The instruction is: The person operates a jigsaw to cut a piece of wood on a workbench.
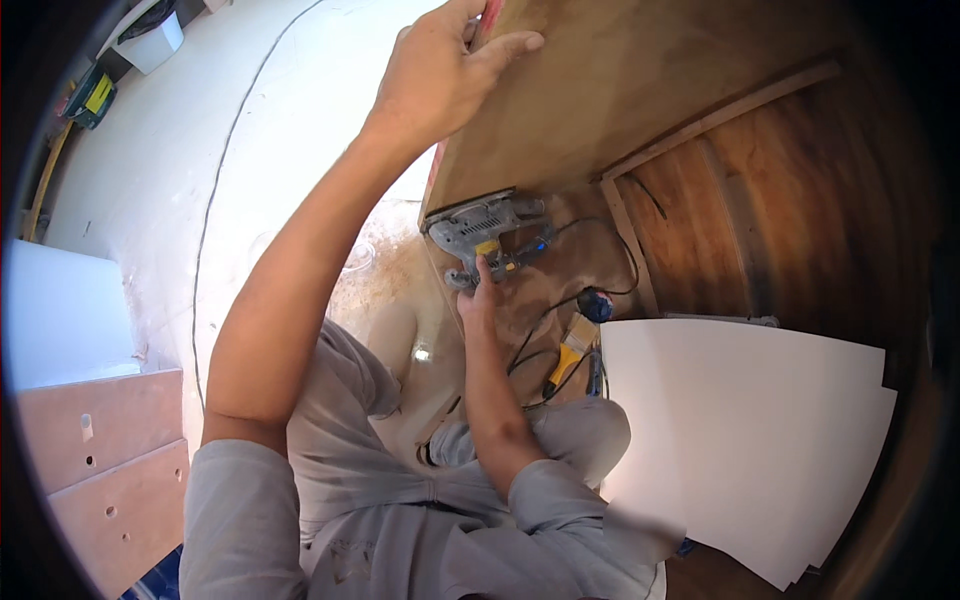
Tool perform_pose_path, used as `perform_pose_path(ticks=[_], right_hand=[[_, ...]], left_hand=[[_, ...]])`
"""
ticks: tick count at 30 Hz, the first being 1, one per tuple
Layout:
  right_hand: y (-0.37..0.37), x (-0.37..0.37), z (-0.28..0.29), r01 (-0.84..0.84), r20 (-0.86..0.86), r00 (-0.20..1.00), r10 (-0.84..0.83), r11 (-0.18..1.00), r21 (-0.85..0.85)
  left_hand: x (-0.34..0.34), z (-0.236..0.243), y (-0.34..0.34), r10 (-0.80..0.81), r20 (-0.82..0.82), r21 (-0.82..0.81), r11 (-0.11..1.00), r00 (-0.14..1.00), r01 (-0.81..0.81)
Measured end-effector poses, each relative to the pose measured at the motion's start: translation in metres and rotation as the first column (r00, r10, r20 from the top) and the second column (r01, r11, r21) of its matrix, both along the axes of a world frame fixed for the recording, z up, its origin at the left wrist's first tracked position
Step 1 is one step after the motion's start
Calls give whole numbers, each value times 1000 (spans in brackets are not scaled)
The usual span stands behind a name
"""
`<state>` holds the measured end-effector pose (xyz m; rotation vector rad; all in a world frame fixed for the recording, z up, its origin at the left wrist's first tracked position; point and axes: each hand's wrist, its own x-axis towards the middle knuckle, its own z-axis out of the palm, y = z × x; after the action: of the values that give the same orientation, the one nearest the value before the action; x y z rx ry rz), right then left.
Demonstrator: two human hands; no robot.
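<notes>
My left hand (pixel 430 75) is clasped over the red-marked edge of a large upright wooden panel (pixel 590 90), its thumb on the panel's near face. Lower down, my right hand (pixel 482 290) grips a dusty grey power tool with yellow and blue parts, which looks like an electric sander (pixel 490 225). The tool's flat base lies against the lower part of the panel. One finger of my right hand reaches up to a yellow part of the tool. Its far end is partly lost against the brown floor.
A black cord (pixel 635 265) loops from the tool past a paintbrush (pixel 570 352) with a yellow handle. White sheets (pixel 745 430) lie at the right, below a wooden frame (pixel 690 220). Reddish boards with holes (pixel 115 430) stand at the left. A white bin (pixel 150 45) is far left.
</notes>
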<state>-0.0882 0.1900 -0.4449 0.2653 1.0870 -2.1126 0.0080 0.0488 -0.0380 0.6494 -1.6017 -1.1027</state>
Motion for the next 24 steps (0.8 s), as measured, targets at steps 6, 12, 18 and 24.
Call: perform_pose_path(ticks=[6,12,18,24], right_hand=[[4,-61,-12,-56,83,995,55,998,7],[-4,-108,9,-135,83,987,140,989,-60],[4,-203,-7,-129,-74,990,123,989,-79],[-8,-245,2,-192,61,980,190,981,20]], left_hand=[[0,3,1,94,196,-101,992,976,-76],[10,-2,-6,62,162,-96,994,985,-47],[-2,2,-6,24,180,-90,996,983,-7],[6,-4,-8,64,253,-134,991,965,-30]])
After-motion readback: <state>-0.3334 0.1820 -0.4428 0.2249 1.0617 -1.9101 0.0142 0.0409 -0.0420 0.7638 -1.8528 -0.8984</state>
